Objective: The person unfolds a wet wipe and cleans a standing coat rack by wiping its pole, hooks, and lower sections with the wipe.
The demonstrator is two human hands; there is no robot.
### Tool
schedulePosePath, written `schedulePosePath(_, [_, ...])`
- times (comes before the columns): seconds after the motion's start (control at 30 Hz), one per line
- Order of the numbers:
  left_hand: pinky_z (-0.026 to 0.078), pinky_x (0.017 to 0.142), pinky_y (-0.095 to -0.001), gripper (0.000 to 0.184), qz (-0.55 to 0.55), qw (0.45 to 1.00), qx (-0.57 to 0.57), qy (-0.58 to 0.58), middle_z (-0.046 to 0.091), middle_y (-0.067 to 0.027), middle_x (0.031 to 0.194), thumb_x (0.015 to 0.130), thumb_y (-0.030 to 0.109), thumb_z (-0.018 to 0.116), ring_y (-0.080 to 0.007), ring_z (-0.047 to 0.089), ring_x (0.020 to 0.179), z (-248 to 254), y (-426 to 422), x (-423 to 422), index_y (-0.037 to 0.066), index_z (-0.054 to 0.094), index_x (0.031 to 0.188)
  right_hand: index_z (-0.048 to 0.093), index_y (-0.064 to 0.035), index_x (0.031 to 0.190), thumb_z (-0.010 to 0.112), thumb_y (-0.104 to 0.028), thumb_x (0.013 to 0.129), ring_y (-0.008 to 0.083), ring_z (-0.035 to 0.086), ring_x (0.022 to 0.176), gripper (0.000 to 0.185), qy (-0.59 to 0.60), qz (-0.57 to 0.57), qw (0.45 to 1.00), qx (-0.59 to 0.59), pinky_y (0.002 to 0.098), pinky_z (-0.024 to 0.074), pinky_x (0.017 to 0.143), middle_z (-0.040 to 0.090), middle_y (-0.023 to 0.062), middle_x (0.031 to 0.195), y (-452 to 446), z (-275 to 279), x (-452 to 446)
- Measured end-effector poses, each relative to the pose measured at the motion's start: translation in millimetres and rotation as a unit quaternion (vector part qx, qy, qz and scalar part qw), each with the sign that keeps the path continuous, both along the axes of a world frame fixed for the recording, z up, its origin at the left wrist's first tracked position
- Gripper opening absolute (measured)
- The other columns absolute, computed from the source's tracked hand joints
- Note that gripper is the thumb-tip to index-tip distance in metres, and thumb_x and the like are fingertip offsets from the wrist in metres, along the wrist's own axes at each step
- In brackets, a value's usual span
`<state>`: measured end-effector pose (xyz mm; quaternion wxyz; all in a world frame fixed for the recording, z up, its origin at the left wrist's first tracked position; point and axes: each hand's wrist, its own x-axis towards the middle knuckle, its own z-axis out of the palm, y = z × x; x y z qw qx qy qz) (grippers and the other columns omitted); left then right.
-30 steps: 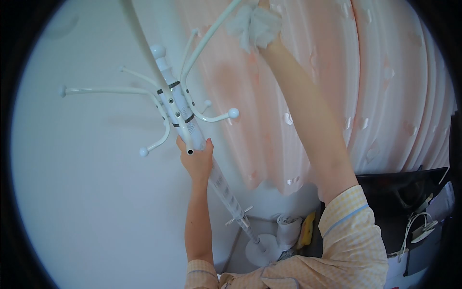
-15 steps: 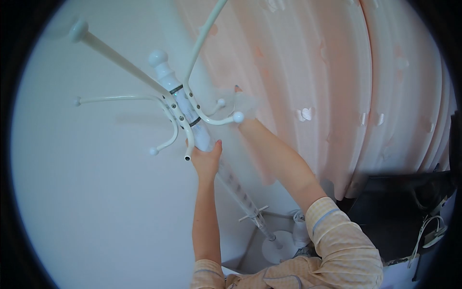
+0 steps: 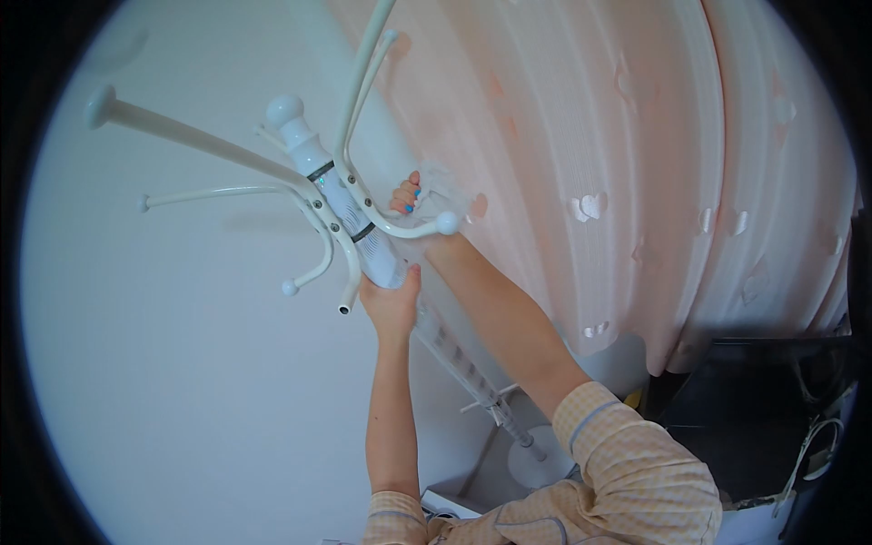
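Observation:
A white coat rack [image 3: 338,204] with curved, ball-tipped arms leans across the view, its round base [image 3: 538,456] on the floor. My left hand [image 3: 392,298] is wrapped round its pole just below the hooks. Beyond a lower hook on the right, my right hand [image 3: 406,194] has its fingers curled round a thin whitish cloth [image 3: 440,193]. The hook hides part of that hand and wrist. One hook arm [image 3: 349,291] shows a bare open end without a ball.
A pale wall [image 3: 182,363] fills the left side. Pink curtains [image 3: 599,127] hang behind on the right. At the lower right stand a black screen [image 3: 745,391] and white cables [image 3: 811,454].
My right hand has come down and left with the cloth, from high on the curtain to beside the rack's hooks. My left hand keeps its hold; the rack's arms have turned a little.

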<state>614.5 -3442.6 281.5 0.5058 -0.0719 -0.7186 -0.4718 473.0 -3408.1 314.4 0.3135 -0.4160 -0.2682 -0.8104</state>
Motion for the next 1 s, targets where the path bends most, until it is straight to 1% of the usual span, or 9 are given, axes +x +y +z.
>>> schedulePosePath(0.07, [0.044,0.071,-0.0304,0.038,-0.023,0.999,0.022,-0.007,0.058,-0.0113,0.083,0.063,0.01,0.068,-0.0188,0.056,0.075,-1.9,-1.3,-2.0,-0.005,0.051,0.093,0.051,-0.0062,0.071,0.049,-0.018,0.081,0.0128,0.038,0.047,0.016,-0.155,-0.364,0.893,0.213,0.0266,0.0308,0.047,0.04,0.0004,0.055,4.0,8.7,10.8])
schedulePosePath(0.1, [0.044,0.071,-0.0304,0.038,-0.023,1.0,0.02,-0.008,0.058,-0.0113,0.083,0.063,0.01,0.068,-0.0188,0.056,0.075,-2.1,-1.8,-1.5,-0.005,0.051,0.093,0.051,-0.0062,0.071,0.049,-0.018,0.081,0.0128,0.038,0.047,0.016,-0.156,-0.364,0.893,0.212,0.0266,0.0308,0.047,0.04,0.0004,0.055,5.7,10.2,9.7])
schedulePosePath(0.17, [0.044,0.07,-0.0306,0.038,-0.029,0.999,0.023,-0.021,0.058,-0.0109,0.081,0.062,0.011,0.068,-0.019,0.055,0.074,-2.5,-1.9,-1.2,-0.005,0.051,0.093,0.054,-0.0087,0.073,0.034,-0.033,0.089,0.0178,0.049,0.055,0.036,-0.118,-0.601,0.671,0.418,0.0327,0.0414,0.05,0.05,0.0054,0.059,14.7,16.3,3.1])
schedulePosePath(0.2, [0.044,0.07,-0.0306,0.038,-0.03,0.999,0.02,-0.019,0.058,-0.0109,0.081,0.062,0.011,0.068,-0.019,0.055,0.074,-2.7,-3.5,-4.1,-0.005,0.051,0.093,0.054,-0.0087,0.073,0.034,-0.033,0.089,0.0178,0.049,0.055,0.036,-0.119,-0.603,0.671,0.414,0.0327,0.0414,0.05,0.05,0.0054,0.059,17.9,18.6,-5.4])
schedulePosePath(0.27, [0.044,0.068,-0.0305,0.037,-0.017,1.0,0.024,-0.009,0.058,-0.0106,0.08,0.063,0.01,0.068,-0.0188,0.055,0.072,-8.1,-7.9,-9.7,-0.005,0.051,0.092,0.055,-0.0072,0.067,0.032,-0.033,0.09,0.0172,0.052,0.057,0.041,-0.008,-0.719,0.492,0.491,0.032,0.0427,0.051,0.056,0.0065,0.061,26.0,22.8,-21.8])
schedulePosePath(0.3, [0.044,0.068,-0.0305,0.037,-0.018,1.0,0.023,-0.008,0.058,-0.0106,0.08,0.063,0.01,0.068,-0.0188,0.055,0.072,-7.6,-7.2,-8.2,-0.005,0.051,0.092,0.055,-0.0072,0.067,0.032,-0.033,0.09,0.0172,0.052,0.057,0.041,-0.009,-0.72,0.491,0.49,0.032,0.0427,0.051,0.056,0.0065,0.061,33.3,35.4,-40.0])
schedulePosePath(0.37, [0.047,0.066,-0.0319,0.052,-0.02,0.999,0.0,-0.039,0.054,-0.0116,0.084,0.065,0.004,0.065,-0.0194,0.056,0.074,-3.9,-4.3,-3.3,0.0,0.037,0.108,0.056,-0.0088,0.07,0.036,-0.032,0.088,0.0175,0.052,0.055,0.036,-0.087,-0.467,0.736,0.482,0.0323,0.0433,0.053,0.056,0.0071,0.065,56.3,88.1,-104.1])
schedulePosePath(0.47, [0.045,0.067,-0.0305,0.036,-0.027,0.999,0.024,-0.016,0.058,-0.0112,0.079,0.063,0.009,0.068,-0.0186,0.056,0.072,-1.7,1.9,0.4,-0.005,0.051,0.091,0.055,-0.0097,0.07,0.037,-0.03,0.087,0.0168,0.049,0.053,0.032,-0.102,-0.369,0.829,0.407,0.0308,0.042,0.051,0.054,0.0064,0.064,77.0,140.2,-111.9])
schedulePosePath(1.0, [0.039,0.081,-0.038,0.066,-0.008,0.997,0.025,-0.067,0.049,-0.0194,0.102,0.062,0.019,0.07,-0.0291,0.049,0.091,-8.9,-5.3,-6.7,-0.003,0.035,0.114,0.047,-0.0146,0.07,0.042,-0.017,0.081,0.013,0.038,0.043,0.012,-0.067,-0.29,0.902,0.312,0.0229,0.0349,0.042,0.042,0.0026,0.058,59.4,221.9,-59.5])
